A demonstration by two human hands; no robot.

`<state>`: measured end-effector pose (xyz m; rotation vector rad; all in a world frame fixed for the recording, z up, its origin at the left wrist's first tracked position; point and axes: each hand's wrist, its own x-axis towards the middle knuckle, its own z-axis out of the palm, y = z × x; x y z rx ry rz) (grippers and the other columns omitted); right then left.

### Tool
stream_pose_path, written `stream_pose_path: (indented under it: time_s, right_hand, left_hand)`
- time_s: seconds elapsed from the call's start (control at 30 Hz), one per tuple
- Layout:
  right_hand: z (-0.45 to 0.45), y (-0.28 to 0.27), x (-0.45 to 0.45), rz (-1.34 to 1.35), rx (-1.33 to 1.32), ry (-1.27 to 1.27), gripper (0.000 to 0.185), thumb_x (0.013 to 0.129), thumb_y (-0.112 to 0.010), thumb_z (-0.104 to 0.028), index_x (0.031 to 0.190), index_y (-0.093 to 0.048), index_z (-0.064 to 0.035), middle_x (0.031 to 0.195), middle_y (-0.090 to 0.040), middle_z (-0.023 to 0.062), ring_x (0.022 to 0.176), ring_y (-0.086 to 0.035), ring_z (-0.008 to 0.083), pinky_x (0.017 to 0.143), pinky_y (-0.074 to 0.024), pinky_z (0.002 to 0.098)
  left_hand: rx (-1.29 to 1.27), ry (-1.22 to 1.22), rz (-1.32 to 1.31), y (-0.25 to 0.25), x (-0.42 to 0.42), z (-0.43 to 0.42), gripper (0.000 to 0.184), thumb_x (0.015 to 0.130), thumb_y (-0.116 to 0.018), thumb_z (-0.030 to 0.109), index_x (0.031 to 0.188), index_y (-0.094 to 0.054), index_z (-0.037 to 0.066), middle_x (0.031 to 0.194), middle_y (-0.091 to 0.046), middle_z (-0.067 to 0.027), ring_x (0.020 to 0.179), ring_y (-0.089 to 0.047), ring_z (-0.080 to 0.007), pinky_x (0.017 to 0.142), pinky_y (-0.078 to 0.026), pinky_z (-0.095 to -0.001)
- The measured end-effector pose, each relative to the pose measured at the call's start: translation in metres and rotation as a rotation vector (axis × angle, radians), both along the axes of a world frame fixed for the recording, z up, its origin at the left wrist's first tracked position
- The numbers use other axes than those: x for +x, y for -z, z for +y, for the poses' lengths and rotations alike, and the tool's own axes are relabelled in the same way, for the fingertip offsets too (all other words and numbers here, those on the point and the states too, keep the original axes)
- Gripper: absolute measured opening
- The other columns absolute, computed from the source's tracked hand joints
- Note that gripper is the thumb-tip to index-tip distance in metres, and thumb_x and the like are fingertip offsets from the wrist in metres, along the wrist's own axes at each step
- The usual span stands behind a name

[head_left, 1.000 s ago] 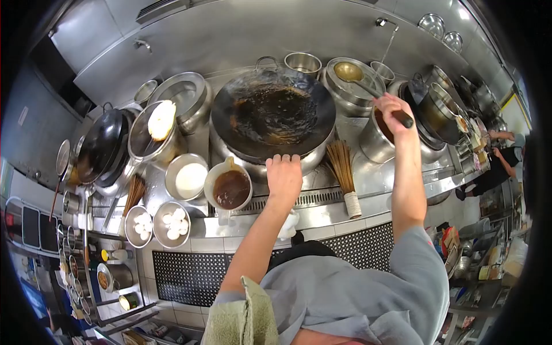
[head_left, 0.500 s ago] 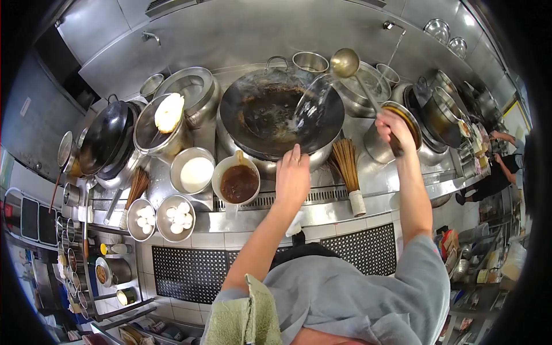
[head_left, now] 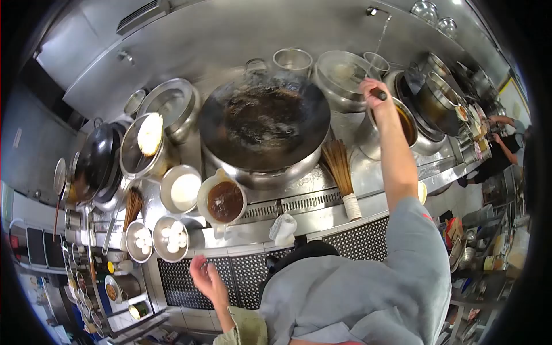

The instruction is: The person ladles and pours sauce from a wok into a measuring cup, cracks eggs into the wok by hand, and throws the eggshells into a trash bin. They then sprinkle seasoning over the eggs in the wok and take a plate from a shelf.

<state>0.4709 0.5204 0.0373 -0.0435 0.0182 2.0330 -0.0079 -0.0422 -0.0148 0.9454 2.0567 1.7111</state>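
Wok [head_left: 264, 119] stands left of right hand [head_left: 382, 104], whose grip clasps a ladle handle [head_left: 378, 94]; left hand [head_left: 211, 286], nearer, has an empty grip.

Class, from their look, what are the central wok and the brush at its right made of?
Wok: probably iron or carbon steel, dark with a dull sheen; its blackened, smooth wall suggests it. Brush: likely split bamboo, matt brown, judging by its thin, straight strips; the pale wrapping could be cord or tape.
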Motion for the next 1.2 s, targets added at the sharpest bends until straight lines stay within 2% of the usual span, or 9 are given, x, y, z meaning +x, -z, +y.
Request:
stream_pose_path:
  time_s: [0.03,0.1,0.23,0.57,0.67,0.8,0.93,1.0,1.2]
  right_hand:
    - [-0.021,-0.037,-0.015,-0.158,-0.136,0.076,0.015,0.090,-0.044,0.004,0.078,-0.036,0.0012,0.070,-0.043,0.0069,0.052,-0.046,0.0151,0.043,-0.0481,0.0222]
    - [-0.084,-0.096,-0.041,-0.093,-0.186,0.074,0.014,0.095,-0.039,-0.003,0.086,-0.040,0.0065,0.073,-0.044,0.0091,0.055,-0.049,0.0174,0.046,-0.0481,0.0265]
    - [-0.106,-0.118,-0.025,0.058,-0.181,-0.301,0.067,0.100,-0.040,-0.012,0.146,0.008,-0.0012,0.081,-0.041,0.0088,0.059,-0.050,0.0158,0.041,-0.0470,0.0237]
    - [-0.271,-0.125,-0.127,-0.396,-0.180,-0.208,0.040,0.094,-0.047,0.001,0.124,-0.028,0.0176,0.076,-0.044,0.0050,0.053,-0.045,0.0080,0.037,-0.0382,0.0168]
    - [-0.306,-0.103,-0.157,-0.937,0.013,-0.128,0.023,0.089,-0.055,-0.002,0.110,-0.047,0.0042,0.075,-0.048,0.0001,0.050,-0.041,-0.0005,0.035,-0.0287,0.0124]
    - [-0.311,-0.055,-0.162,-1.555,0.450,-0.179,0.014,0.084,-0.062,-0.008,0.092,-0.052,-0.0015,0.066,-0.051,0.0021,0.044,-0.046,0.0085,0.036,-0.0369,0.0244]
    - [-0.336,-0.061,-0.174,-2.191,0.748,-0.128,0.041,0.083,-0.059,-0.009,0.120,-0.050,0.0044,0.060,-0.057,0.0111,0.040,-0.053,0.0166,0.038,-0.0437,0.0332]
    - [-0.320,-0.021,-0.168,-2.568,1.032,0.111,0.047,0.079,-0.052,-0.003,0.126,-0.048,0.0050,0.086,-0.066,0.0258,0.078,-0.068,0.0367,0.068,-0.0539,0.0449]
    - [-0.310,-0.026,-0.165,-2.558,1.077,-0.155,0.040,0.086,-0.051,-0.012,0.122,-0.053,0.0044,0.101,-0.066,0.0253,0.096,-0.065,0.0384,0.083,-0.0510,0.0453]
  left_hand:
    - [-0.043,0.015,-0.027,0.008,-0.002,0.003,0.041,0.087,-0.055,0.002,0.126,-0.046,-0.003,0.117,-0.056,-0.0144,0.104,-0.055,-0.0203,0.087,-0.046,-0.0309]
    - [0.000,0.077,-0.134,0.028,-0.002,0.022,0.042,0.089,-0.057,0.005,0.128,-0.044,-0.003,0.121,-0.055,-0.0150,0.111,-0.053,-0.0214,0.092,-0.045,-0.0322]
    - [-0.023,0.241,-0.231,0.051,-0.008,0.057,0.049,0.088,-0.064,0.018,0.129,-0.043,0.001,0.123,-0.051,-0.0132,0.107,-0.052,-0.0205,0.089,-0.045,-0.0330]
    - [0.220,0.292,-0.377,0.088,-0.023,0.115,0.025,0.083,-0.072,0.015,0.068,-0.056,0.005,0.066,-0.051,0.0058,0.064,-0.043,-0.0054,0.058,-0.035,-0.0238]
    - [0.479,0.168,-0.365,0.087,-0.029,0.139,0.031,0.086,-0.066,0.011,0.060,-0.051,0.009,0.055,-0.044,0.0070,0.050,-0.034,-0.0028,0.046,-0.024,-0.0223]
    - [0.459,0.147,-0.420,0.094,-0.051,0.146,0.030,0.087,-0.064,0.013,0.060,-0.052,0.008,0.054,-0.044,0.0061,0.049,-0.035,-0.0028,0.044,-0.024,-0.0215]
    - [0.486,0.103,-0.534,0.069,-0.060,0.129,0.020,0.087,-0.064,0.009,0.070,-0.055,0.006,0.060,-0.049,0.0040,0.050,-0.040,-0.0038,0.044,-0.027,-0.0194]
    - [0.474,0.000,-0.489,0.055,-0.062,0.123,0.015,0.087,-0.061,0.010,0.074,-0.058,0.004,0.059,-0.051,0.0012,0.050,-0.042,-0.0053,0.042,-0.029,-0.0190]
    - [0.620,0.193,-0.243,-0.043,-0.064,0.081,0.028,0.091,-0.060,0.030,0.080,-0.055,0.004,0.063,-0.040,0.0024,0.051,-0.035,-0.0064,0.045,-0.023,-0.0211]
